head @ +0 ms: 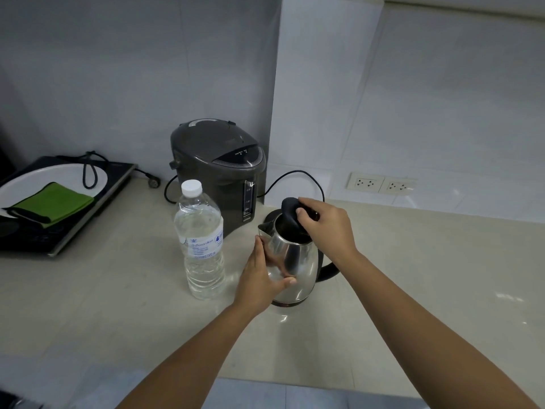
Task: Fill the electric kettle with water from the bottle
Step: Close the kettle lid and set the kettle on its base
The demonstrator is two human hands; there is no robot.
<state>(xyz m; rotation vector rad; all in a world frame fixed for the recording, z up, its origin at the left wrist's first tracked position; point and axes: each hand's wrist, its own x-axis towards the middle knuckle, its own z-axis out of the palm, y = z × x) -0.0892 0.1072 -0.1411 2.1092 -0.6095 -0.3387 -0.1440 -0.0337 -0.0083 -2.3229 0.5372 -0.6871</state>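
A shiny steel electric kettle with a black handle stands on the pale counter, spout towards the left. My left hand wraps around its body on the left side. My right hand grips the black lid, which is tilted up off the kettle's rim. A clear plastic water bottle with a white cap screwed on stands upright just left of the kettle, apart from both hands.
A dark grey hot-water dispenser stands behind the bottle against the wall, its cord looping behind the kettle. At far left an induction hob carries a white plate with a green cloth. Wall sockets sit at the right.
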